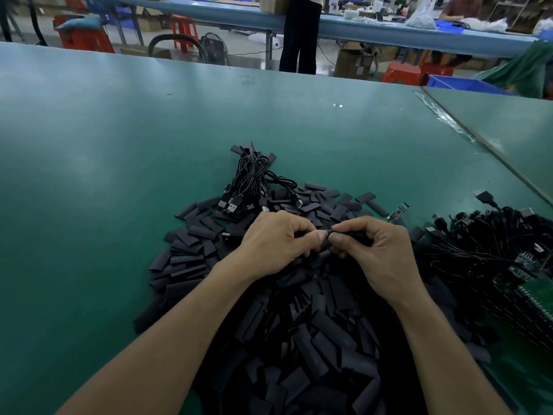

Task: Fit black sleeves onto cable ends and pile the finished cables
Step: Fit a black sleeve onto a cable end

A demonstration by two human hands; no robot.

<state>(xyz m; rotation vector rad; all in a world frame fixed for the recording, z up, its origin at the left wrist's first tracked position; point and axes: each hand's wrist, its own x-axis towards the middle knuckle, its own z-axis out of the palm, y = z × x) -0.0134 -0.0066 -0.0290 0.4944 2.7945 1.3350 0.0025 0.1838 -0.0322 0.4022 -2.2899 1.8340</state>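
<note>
My left hand (278, 241) and right hand (377, 253) pinch one black sleeve (350, 234) between them, above the near heap of loose sleeves (299, 330). Bundled cables (254, 178) lie just beyond on the green tabletop (119, 175).

Green table (119, 151); loose black sleeves (191, 259); cable bundle (254, 181); tangled cables (484, 235).

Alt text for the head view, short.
The left hand and right hand pinch a black sleeve between them over a heap of loose sleeves on a green table. A bundle of cables lies just beyond the hands; a tangle of cables and circuit boards sits at right.
</note>
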